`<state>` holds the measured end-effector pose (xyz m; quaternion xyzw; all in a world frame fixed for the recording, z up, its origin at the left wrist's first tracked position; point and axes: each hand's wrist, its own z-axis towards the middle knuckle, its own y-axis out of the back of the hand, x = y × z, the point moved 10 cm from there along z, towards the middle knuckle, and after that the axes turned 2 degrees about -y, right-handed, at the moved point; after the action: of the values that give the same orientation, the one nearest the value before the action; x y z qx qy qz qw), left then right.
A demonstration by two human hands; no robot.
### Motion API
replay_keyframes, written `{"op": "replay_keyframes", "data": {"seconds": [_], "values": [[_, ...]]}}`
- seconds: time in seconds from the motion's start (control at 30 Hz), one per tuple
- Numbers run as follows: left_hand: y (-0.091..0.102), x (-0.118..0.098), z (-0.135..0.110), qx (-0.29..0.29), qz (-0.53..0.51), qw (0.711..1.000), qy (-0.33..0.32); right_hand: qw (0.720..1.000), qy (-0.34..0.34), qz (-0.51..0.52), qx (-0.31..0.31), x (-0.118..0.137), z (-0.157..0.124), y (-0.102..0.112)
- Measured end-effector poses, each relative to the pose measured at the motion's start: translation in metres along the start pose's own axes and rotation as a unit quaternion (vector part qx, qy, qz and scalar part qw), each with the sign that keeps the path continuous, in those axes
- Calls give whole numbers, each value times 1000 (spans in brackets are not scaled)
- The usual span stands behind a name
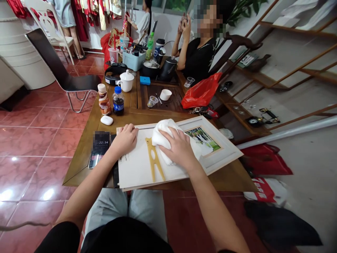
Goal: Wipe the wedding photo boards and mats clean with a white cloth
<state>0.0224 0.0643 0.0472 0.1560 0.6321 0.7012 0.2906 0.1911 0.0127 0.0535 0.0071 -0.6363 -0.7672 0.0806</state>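
Observation:
My right hand (pixel 179 146) is wrapped over a bunched white cloth (pixel 164 133) and presses it onto a white panel (pixel 134 168) on the table. My left hand (pixel 126 138) rests on the panel's upper left part, fingers together and slightly bent, palm down. Between the hands lies a flat yellow forked piece (pixel 154 160), its upper end close to the cloth. To the right, a framed photo (pixel 205 138) with a pale border lies tilted, partly covered by the cloth and my right hand. A phone (pixel 98 149) showing a timer is beside my left forearm.
On the wooden table (pixel 79 168) stand a brown drink bottle (pixel 104 100), a dark blue-capped bottle (pixel 118 102) and a lidded white cup (pixel 126 80). A red plastic bag (pixel 200 93) lies farther right. A seated person (pixel 197 49) raises both hands across the table. Shelves (pixel 263 73) line the right side.

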Motion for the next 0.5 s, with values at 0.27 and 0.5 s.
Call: {"op": "replay_keyframes", "data": {"seconds": [0.27, 0.5], "values": [[1, 0, -1, -8, -8, 1000, 16, 1000, 13, -7, -7, -1, -23, -1], [0, -2, -1, -5, -4, 1000, 16, 999, 34, -7, -30, 0, -86, 8]]}}
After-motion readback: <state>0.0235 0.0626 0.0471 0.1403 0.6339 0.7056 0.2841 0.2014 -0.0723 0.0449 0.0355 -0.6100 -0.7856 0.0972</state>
